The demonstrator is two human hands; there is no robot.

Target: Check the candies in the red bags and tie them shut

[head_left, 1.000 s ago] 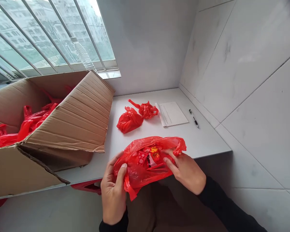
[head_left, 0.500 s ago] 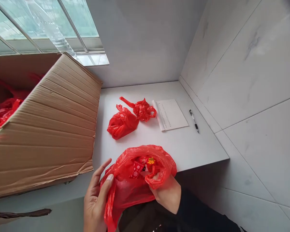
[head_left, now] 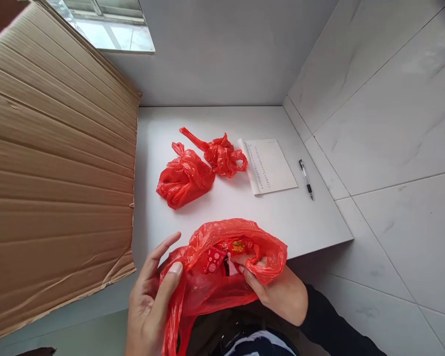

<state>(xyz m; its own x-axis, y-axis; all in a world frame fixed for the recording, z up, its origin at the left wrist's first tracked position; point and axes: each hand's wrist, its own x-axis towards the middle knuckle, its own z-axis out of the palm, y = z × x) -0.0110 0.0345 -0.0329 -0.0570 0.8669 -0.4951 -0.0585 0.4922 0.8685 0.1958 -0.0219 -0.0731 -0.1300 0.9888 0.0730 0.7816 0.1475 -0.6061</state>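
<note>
I hold an open red plastic bag [head_left: 207, 291] at the white table's near edge. My left hand [head_left: 150, 301] grips its left rim, thumb pressed on the plastic, the other fingers spread behind it. My right hand [head_left: 274, 289] pinches the right rim, with fingers reaching into the mouth. Inside lie small red and gold packets [head_left: 224, 254]. Two tied red bags [head_left: 185, 178] [head_left: 220, 154] rest further back on the table.
A large cardboard box flap [head_left: 59, 168] fills the left side. A sheet of paper [head_left: 269, 165] and a pen [head_left: 306, 179] lie near the tiled right wall. The white table [head_left: 282, 217] ends just beyond my hands. A window sits at top left.
My view has tilted down and right, so the box's inside and the window have mostly left the picture. The held bag has stayed at the table's edge, its mouth a little wider.
</note>
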